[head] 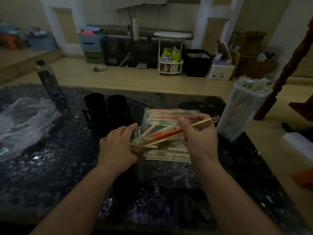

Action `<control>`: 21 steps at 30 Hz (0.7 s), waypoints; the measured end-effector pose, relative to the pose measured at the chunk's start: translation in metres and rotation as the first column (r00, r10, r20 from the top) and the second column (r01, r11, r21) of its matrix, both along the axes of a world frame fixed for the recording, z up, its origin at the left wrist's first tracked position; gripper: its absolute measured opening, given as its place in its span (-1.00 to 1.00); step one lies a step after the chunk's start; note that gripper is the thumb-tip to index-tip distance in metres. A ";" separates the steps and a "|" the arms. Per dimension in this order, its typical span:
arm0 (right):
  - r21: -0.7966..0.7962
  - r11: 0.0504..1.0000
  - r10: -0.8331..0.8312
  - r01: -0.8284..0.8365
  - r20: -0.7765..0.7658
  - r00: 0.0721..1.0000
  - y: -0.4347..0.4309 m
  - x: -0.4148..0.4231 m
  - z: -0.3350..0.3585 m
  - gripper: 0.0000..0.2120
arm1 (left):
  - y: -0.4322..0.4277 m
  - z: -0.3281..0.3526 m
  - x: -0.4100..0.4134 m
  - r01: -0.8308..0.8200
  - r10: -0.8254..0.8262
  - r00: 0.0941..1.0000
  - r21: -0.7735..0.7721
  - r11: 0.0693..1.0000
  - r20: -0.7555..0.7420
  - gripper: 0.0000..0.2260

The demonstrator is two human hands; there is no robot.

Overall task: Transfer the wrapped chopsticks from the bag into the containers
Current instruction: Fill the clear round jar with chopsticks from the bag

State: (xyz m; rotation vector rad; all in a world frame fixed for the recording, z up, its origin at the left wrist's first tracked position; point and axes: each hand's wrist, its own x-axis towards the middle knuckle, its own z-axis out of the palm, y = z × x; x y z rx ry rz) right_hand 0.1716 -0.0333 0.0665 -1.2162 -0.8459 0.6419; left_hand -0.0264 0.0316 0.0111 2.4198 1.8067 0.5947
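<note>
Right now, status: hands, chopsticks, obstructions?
Left hand grips bag mouth. Right hand pinches one wrapped pair above bag. Black cups behind bag, nothing between.

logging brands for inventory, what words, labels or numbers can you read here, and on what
No text can be read in this dim, blurred view.
wrapped chopsticks: green and red print, too blurred to read.
dark bottle: no label legible.
clear container: green marks on the wrappers inside, unreadable.

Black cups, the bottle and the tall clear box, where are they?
black cups (92,106), head view, front wall of the left cup.
bottle (49,82), head view, middle of its dark body.
tall clear box (243,109), head view, its side wall.
</note>
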 end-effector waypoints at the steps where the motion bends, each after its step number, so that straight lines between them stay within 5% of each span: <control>1: 0.001 1.000 -0.004 0.004 -0.047 0.999 0.000 0.001 0.000 -0.89 | 0.000 0.000 0.000 -0.001 0.001 1.000 -0.001 1.000 -0.002 -0.10; 3: -0.021 1.000 0.000 -0.001 -0.078 0.997 0.001 0.003 -0.002 -0.96 | 0.000 -0.001 0.000 0.001 -0.001 1.000 0.006 1.000 -0.001 -0.10; 8: -0.084 0.996 -0.009 0.021 0.132 0.991 0.001 0.004 -0.003 -0.81 | -0.001 0.001 0.001 -0.004 0.004 1.000 -0.010 1.000 -0.004 -0.09; 12: -0.017 0.987 -0.156 0.157 0.021 0.987 0.001 0.006 -0.005 -0.93 | -0.001 0.001 0.002 -0.006 0.006 1.000 -0.009 1.000 -0.006 -0.09; 15: -0.045 0.984 -0.154 0.172 0.271 0.950 0.005 0.006 -0.010 -0.90 | -0.002 0.002 0.002 -0.007 0.008 1.000 -0.012 1.000 0.009 -0.10; 18: -0.135 0.982 -0.028 0.130 0.580 0.814 0.009 0.002 -0.019 -0.77 | -0.002 0.003 0.003 -0.010 0.010 1.000 -0.007 1.000 0.014 -0.11; 21: -0.117 0.980 -0.084 0.164 0.501 0.862 0.007 -0.002 -0.018 -0.80 | -0.002 0.003 0.003 -0.010 0.010 1.000 -0.001 1.000 0.017 -0.11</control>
